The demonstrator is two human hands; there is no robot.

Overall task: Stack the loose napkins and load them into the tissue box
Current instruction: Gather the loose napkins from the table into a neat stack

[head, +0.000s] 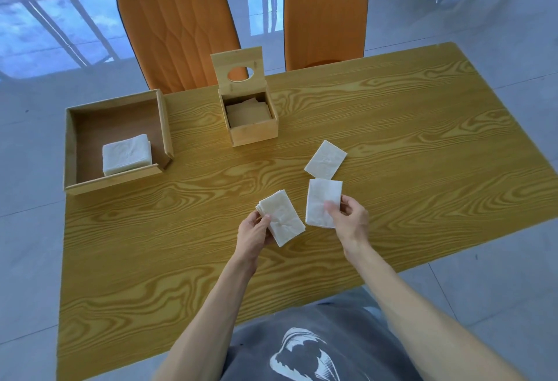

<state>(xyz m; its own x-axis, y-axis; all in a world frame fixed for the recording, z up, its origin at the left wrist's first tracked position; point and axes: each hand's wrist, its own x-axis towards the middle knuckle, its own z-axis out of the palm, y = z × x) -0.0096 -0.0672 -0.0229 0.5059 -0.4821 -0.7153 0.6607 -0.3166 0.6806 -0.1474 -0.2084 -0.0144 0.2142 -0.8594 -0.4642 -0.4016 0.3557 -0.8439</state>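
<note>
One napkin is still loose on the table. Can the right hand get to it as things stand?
Probably not yet: the way to the loose napkin is clear, but the right hand already holds a napkin.

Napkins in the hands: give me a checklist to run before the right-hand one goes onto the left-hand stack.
1. Left hand has a grip on the small stack of napkins: ok.
2. Right hand pinches a single napkin by its near edge: ok.
3. Edges of the held stack lined up: not ok, the layers fan out at the upper left corner.
4. Loose napkins left on the table: one napkin lies beyond the right hand, not ok yet.
5. Tissue box lid raised, opening free: ok.
6. Room left inside the box: cannot tell; a sheet or insert already shows there.
</note>
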